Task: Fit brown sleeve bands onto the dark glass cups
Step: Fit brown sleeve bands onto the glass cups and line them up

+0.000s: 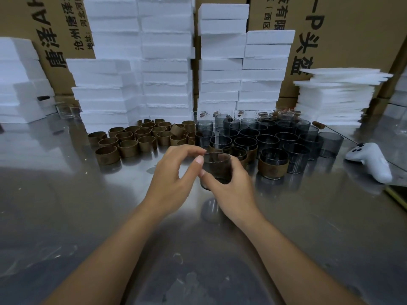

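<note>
One cup [217, 166] is held above the worktop [88, 216], near centre, between two hands. The right hand [233, 186] wraps its fingers round the right side, thumb across the front. The left hand [174, 172] pinches the rim with thumb and forefinger. Whether a band is on it is hard to tell.

Far left stand about two dozen loose bands [127, 148], and far right some thirty bare cups [286, 137], overlapping too much for an exact count. At least three banded cups [273, 166] stand just behind the hands, partly hidden. One white controller [370, 161] lies at right.
</note>
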Tool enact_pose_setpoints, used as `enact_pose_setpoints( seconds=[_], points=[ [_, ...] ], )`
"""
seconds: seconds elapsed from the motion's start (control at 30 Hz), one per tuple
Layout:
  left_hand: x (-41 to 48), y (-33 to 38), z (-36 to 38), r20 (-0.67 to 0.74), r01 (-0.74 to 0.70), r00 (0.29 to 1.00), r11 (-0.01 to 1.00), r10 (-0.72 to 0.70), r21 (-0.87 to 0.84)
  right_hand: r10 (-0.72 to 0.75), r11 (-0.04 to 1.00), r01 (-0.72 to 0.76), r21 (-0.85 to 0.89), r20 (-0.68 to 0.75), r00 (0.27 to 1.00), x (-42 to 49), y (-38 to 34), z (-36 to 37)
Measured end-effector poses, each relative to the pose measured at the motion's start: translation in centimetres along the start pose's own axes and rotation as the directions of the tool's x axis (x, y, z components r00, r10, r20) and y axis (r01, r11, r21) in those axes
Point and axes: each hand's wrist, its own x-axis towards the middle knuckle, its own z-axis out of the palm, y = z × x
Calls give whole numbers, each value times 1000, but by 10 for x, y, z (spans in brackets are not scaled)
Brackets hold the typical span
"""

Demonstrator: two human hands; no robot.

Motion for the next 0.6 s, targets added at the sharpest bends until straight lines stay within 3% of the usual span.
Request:
enact_pose_setpoints(
  seconds=[0.23,0.6],
  points=[
    [1,-6,1,63,44,997,999,-42,-21,-8,1000,7,26,36,999,-2,-2,0],
    [-2,1,2,173,1,985,999,8,-49,-59,998,61,-18,112,992,0,2,0]
  ],
)
